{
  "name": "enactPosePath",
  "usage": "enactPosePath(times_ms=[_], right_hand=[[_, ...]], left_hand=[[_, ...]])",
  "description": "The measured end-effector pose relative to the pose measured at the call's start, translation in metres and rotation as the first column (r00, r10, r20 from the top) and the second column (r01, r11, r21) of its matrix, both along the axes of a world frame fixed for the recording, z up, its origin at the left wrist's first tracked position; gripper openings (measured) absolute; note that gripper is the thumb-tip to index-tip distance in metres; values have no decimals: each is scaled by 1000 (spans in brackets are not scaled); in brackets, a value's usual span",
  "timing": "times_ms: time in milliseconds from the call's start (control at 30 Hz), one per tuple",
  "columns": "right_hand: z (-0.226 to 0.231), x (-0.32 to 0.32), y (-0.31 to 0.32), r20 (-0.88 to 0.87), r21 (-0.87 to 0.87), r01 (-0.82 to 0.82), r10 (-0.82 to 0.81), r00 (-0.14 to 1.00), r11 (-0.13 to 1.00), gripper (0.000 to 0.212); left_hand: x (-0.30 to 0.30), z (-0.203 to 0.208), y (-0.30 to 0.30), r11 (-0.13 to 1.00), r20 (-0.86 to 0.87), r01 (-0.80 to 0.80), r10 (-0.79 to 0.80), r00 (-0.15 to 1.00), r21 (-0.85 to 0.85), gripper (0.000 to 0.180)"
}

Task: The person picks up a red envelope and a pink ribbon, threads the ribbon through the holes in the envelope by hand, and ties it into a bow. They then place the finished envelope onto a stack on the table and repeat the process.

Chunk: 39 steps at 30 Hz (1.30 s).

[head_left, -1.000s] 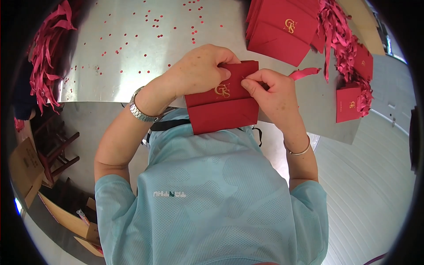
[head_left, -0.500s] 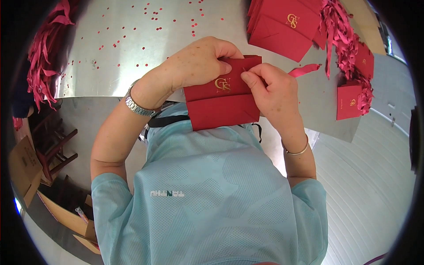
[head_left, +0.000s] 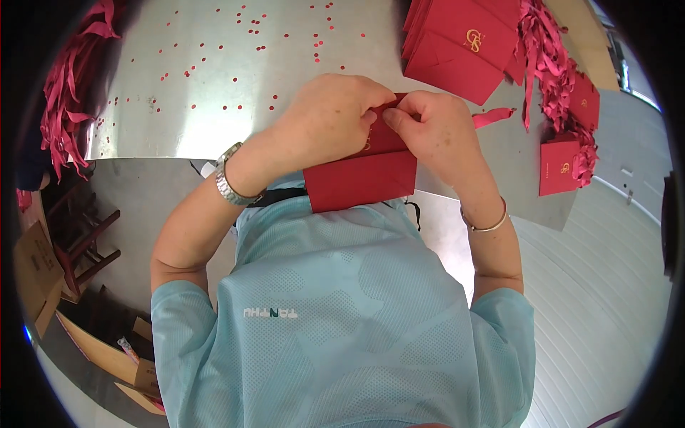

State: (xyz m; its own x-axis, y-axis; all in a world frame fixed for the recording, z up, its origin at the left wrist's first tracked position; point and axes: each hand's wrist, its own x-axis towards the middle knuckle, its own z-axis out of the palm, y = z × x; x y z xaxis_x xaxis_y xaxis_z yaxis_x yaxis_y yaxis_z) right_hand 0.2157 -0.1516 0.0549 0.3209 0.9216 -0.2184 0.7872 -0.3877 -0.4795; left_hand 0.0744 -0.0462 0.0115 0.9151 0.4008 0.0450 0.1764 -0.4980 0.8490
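A flat, folded red paper bag (head_left: pixel 360 182) with gold print lies against my front at the table's near edge. My left hand (head_left: pixel 335 114) is closed at the bag's upper part, thumb and forefinger pinching near its top edge. Close beside those fingertips, my right hand (head_left: pixel 432 128) pinches at the bag's top right; what lies between its fingertips is too small to make out. A strip of red ribbon (head_left: pixel 494 116) shows just right of that hand; whether the hand holds it I cannot tell. My hands cover most of the gold print.
Stacked red bags (head_left: pixel 457 57) lie at the far right, beside a heap of red ribbons (head_left: pixel 549 60). More ribbons (head_left: pixel 71 85) hang at the left. Small red paper dots (head_left: pixel 235 80) are scattered over the metal table (head_left: pixel 178 132). Cardboard boxes (head_left: pixel 100 349) and a wooden stool (head_left: pixel 89 242) stand lower left.
My hands have drawn closer together at the bag's top. The left hand has shifted right and down, covering more of the print, and the right fingertips have moved slightly left.
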Motion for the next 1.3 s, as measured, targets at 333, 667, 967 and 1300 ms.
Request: enactPosePath(times_ms=[333, 667, 967, 1300], right_hand=[[0, -19, -4, 18, 220, 86, -92, 996, 972, 23], [-5, -20, -8, -166, 263, 83, -40, 985, 961, 34], [-6, -12, -9, 19, 100, -90, 89, 996, 991, 36], [-13, 10, -10, -98, -46, -93, 88, 991, 995, 36]], left_hand=[[-8, 11, 6, 995, -38, 36, -33, 999, 98, 26], [3, 29, 44, 914, -184, 221, -295, 937, -341, 21], [-1, 0, 31, 963, -12, 205, -206, 978, 176, 8], [-25, -10, 60, 900, 15, -318, 328, 944, 297, 18]])
